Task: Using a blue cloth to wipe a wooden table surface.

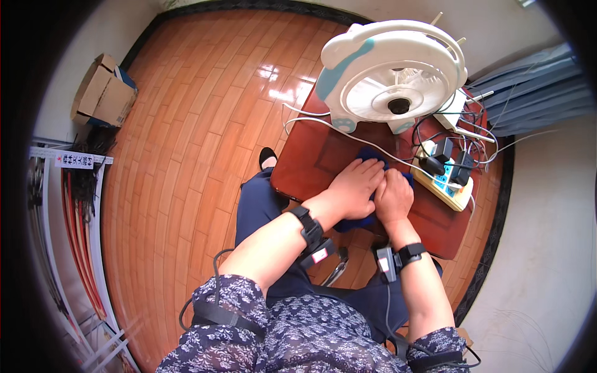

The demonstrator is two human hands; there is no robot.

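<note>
A dark blue cloth (pixel 350 224) lies bunched on the reddish-brown wooden table (pixel 308 161), with its near edge hanging over the front. My left hand (pixel 357 189) rests on top of it, palm down, with the fingers stretched toward the far right. Close against it, my right hand (pixel 394 196) is curled over the right part of the cloth. Both hands cover most of the cloth, so its folds under the palms are hidden. What the left palm grips, if anything, cannot be seen.
A white and teal fan (pixel 333 88) stands at the table's far side. A power strip (pixel 440 191) with plugged-in adapters sits right of my hands, near a white router (pixel 452 114) and tangled cables. A white cord (pixel 317 120) crosses the tabletop. A cardboard box (pixel 105 95) stands on the left.
</note>
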